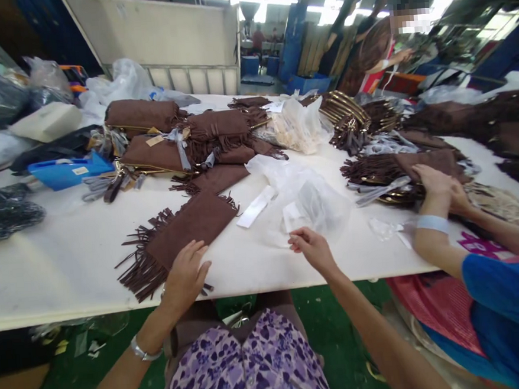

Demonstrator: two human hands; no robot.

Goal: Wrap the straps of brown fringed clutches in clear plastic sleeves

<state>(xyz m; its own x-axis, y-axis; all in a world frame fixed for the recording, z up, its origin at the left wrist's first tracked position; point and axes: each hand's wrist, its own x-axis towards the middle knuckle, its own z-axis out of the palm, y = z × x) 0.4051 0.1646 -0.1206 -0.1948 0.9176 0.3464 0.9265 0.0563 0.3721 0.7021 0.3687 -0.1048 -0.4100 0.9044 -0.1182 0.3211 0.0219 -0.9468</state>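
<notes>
A brown fringed pouch (193, 223) lies flat and slanted on the white table (68, 261), its fringe toward the lower left. My left hand (187, 276) rests on the pouch's lower edge, fingers apart. To the right, my right hand (310, 247) has its fingertips pinched together at the near edge of a clear plastic bag (318, 205). The bag is crumpled and has a white slip inside or under it. Between the pouch and the bag lies a white paper strip (255, 206).
Behind the pouch are piled brown fringed bags (154, 154). A blue folder (69, 172) lies at the left. On the right, a co-worker's hands (439, 185) touch another stack of brown bags (373, 171). Further back stands a person (376, 50).
</notes>
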